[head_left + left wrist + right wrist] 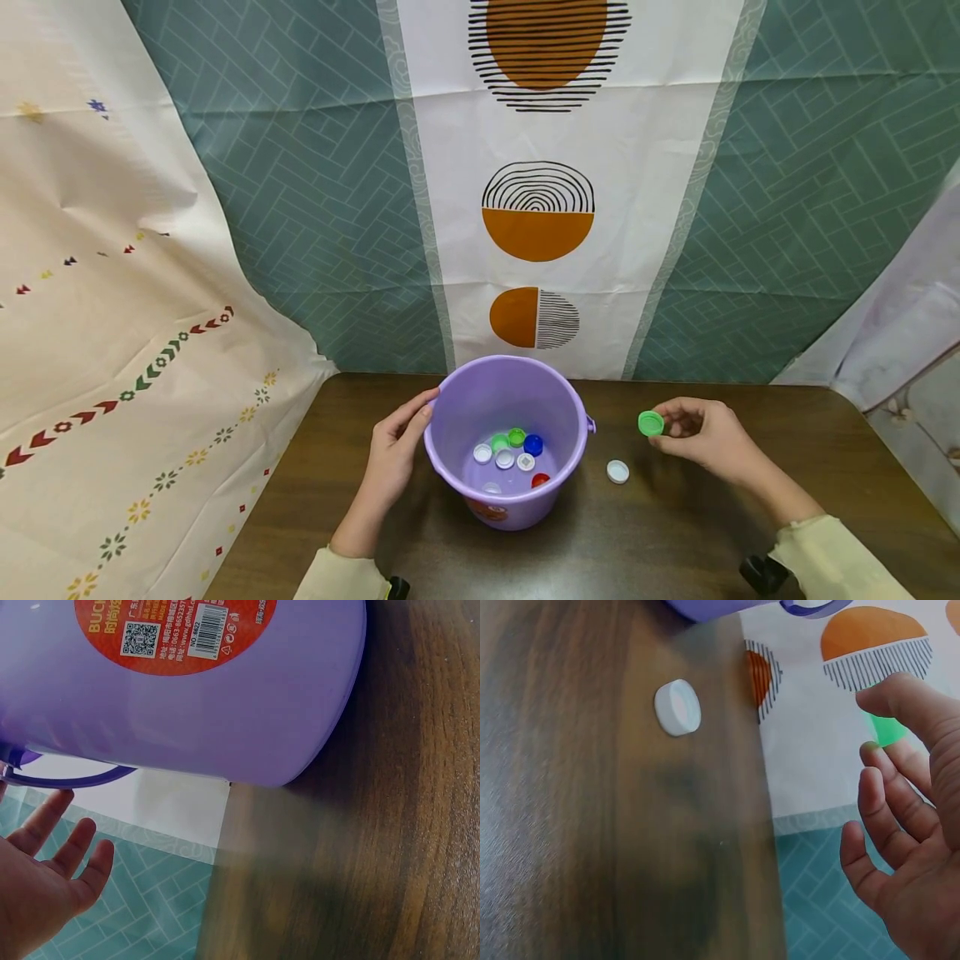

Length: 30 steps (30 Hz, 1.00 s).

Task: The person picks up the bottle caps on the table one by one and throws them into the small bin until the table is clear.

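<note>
A purple bucket [450,479] stands on the table with several white, green, blue and red bottle caps in its bottom. My left hand [397,437] rests against its left rim, the index fingertip and thumb touching the edge. In the left wrist view, the other fingers [79,847] spread loosely beside the bucket's handle [75,780]. Right of the bucket, my right hand [701,429] pinches a green bottle cap [651,423] between thumb and fingers, above the table. A white bottle cap [618,472] lies on the wood between that hand and the bucket.
The dark wooden table [600,558] ends at a patterned teal and white curtain [360,208] behind the bucket. Cream embroidered cloth [150,333] hangs along the left side, and pale fabric [900,308] hangs at the right.
</note>
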{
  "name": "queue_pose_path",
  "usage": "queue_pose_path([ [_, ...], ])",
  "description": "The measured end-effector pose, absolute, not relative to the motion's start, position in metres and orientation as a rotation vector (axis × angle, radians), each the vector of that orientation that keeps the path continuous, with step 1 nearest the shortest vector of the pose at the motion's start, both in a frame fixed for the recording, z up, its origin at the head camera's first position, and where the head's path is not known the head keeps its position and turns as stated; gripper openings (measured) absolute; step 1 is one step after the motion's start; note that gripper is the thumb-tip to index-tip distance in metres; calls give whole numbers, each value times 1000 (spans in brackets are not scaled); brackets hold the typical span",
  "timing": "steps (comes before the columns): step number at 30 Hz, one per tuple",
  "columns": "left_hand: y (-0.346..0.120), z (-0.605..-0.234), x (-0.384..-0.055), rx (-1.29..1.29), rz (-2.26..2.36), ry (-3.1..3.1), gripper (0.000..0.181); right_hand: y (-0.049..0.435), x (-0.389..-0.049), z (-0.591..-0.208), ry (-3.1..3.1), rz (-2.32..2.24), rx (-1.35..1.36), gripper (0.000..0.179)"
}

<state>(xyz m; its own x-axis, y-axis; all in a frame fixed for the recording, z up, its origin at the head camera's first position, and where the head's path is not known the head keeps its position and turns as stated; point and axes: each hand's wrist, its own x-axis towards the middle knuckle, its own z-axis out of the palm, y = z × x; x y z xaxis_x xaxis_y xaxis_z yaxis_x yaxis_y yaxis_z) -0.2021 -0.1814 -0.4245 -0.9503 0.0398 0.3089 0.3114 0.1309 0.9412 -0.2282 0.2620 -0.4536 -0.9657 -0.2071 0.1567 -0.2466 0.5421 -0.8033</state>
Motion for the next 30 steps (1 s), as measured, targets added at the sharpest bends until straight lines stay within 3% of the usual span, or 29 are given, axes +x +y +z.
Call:
queue_pose_path([
  [17, -188, -451, -215, -362, -1891, -2166, 30, 242, -237, -430, -2668, 1472, 352, 36],
  [30, -188, -450, -215, -373, -1892, -2156, 30, 224, -238, -409, -2624, 1426, 320, 34],
])
